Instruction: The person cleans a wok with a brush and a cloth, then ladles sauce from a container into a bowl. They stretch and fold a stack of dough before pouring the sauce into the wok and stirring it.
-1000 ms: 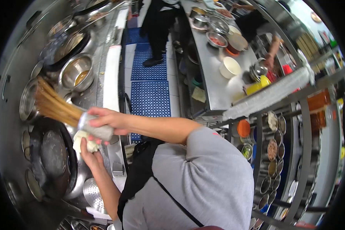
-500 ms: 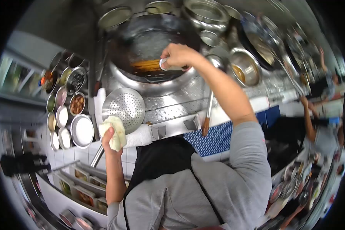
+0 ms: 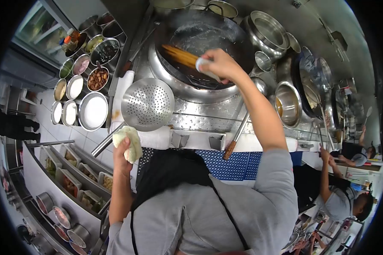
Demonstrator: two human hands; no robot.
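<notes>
My right hand (image 3: 218, 66) is closed around the white-wrapped end of a bamboo wok brush (image 3: 181, 56). The brush's long bristles, blurred by motion, point to the left over the near side of a large dark wok (image 3: 200, 30) with a wet, shiny bottom. Lower left, my left hand (image 3: 122, 155) grips a folded, pale cloth (image 3: 132, 143). Just beyond that hand, a round perforated strainer (image 3: 147, 103) lies on the counter edge, its metal handle sticking out to the left past the cloth.
Bowls of seasonings, including a white one (image 3: 93, 111), stand at the left. A wooden-handled ladle (image 3: 239, 135) lies right of my torso's front. Steel bowls (image 3: 289, 111) and another wok (image 3: 309, 87) line the right. Other people (image 3: 342, 199) work at the far right.
The brush has swung from nearly level to a slant, its bristle end now higher than the grip. The whole view has turned, while my left hand keeps the cloth.
</notes>
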